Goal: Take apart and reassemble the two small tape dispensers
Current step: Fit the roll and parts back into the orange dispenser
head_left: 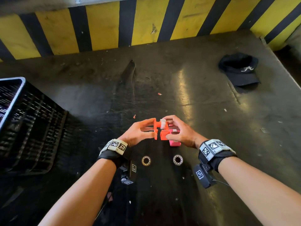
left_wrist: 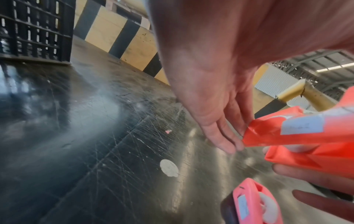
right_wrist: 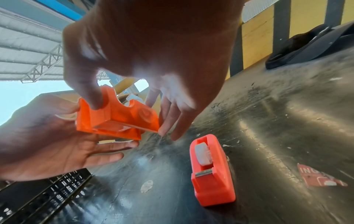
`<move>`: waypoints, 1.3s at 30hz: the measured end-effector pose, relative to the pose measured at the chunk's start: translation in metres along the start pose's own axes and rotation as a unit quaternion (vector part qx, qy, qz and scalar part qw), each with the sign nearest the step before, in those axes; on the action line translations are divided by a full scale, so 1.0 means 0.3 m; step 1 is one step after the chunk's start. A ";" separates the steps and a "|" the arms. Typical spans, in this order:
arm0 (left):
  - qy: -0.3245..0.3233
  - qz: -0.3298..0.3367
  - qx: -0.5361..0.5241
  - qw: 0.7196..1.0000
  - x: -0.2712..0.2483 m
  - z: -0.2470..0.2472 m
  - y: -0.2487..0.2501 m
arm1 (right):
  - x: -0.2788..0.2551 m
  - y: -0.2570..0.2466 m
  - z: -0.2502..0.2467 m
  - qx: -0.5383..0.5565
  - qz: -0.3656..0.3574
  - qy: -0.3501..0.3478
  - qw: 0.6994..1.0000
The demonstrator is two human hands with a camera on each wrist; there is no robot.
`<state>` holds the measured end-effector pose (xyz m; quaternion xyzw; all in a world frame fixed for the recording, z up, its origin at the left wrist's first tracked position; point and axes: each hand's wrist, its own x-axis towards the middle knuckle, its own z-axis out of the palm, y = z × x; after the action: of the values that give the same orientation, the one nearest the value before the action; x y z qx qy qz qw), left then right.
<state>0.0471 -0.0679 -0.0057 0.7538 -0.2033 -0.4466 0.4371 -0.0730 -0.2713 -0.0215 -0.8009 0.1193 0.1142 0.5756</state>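
Two hands meet over the dark table (head_left: 203, 88) in the head view; the left hand (head_left: 138, 133) and the right hand (head_left: 180, 132) both hold the orange dispenser (head_left: 160, 130) in the air, fingers curled at its two ends; a white spool (head_left: 162, 123) sits at its top, under the right fingertips; the pink dispenser (head_left: 174, 141) lies on the table just under the right hand; two tape rolls (head_left: 146, 160) lie near the wrists, apart from each other; a black crate (head_left: 27, 121) stands at the left, and a black cap (head_left: 239, 70) lies far at the right.

From the left wrist, the left hand (left_wrist: 214, 91) reaches down with fingers close together, and their tips touch the end of the orange dispenser (left_wrist: 298, 136); fingers of the right hand (left_wrist: 314, 178) support it from below; the pink dispenser (left_wrist: 256, 203) lies on the table under them, its white spool visible.

From the right wrist, the right hand (right_wrist: 149, 60) pinches the orange dispenser (right_wrist: 114, 118), thumb on the near wall and fingers on the far side; the left hand (right_wrist: 49, 144) supports it from below, fingers nearly straight; the pink dispenser (right_wrist: 212, 171) rests on the table near them, with its white spool in place and the cutting blade toward the camera.
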 end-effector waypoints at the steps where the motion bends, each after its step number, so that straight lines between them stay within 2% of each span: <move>1: -0.002 0.001 -0.001 1.000 -0.006 0.005 0.002 | -0.006 -0.002 -0.002 0.003 0.001 -0.002 1.000; 11: -0.025 0.010 0.004 1.000 -0.047 0.027 0.034 | -0.043 -0.037 -0.004 0.022 0.000 -0.016 1.000; 17: -0.067 0.012 0.017 0.998 -0.062 0.004 0.065 | -0.039 -0.033 -0.018 0.040 0.006 -0.033 0.999; 23: -0.063 -0.015 0.008 0.998 -0.048 -0.004 0.047 | -0.021 -0.029 -0.021 0.035 0.008 -0.036 0.999; 31: -0.070 -0.008 -0.010 0.997 -0.042 -0.002 0.058 | -0.018 -0.014 -0.015 0.020 -0.003 -0.019 1.000; 35: -0.028 0.023 -0.031 0.999 -0.039 0.006 0.065 | -0.023 0.003 -0.014 0.015 -0.001 -0.013 1.000; 39: 0.049 0.073 0.096 0.991 -0.024 0.026 0.083 | -0.035 0.006 -0.002 0.028 -0.001 -0.019 0.999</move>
<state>0.0387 -0.0801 0.0171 0.7966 -0.2778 -0.3546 0.4031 -0.0835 -0.2719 -0.0195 -0.7825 0.1103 0.1256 0.5998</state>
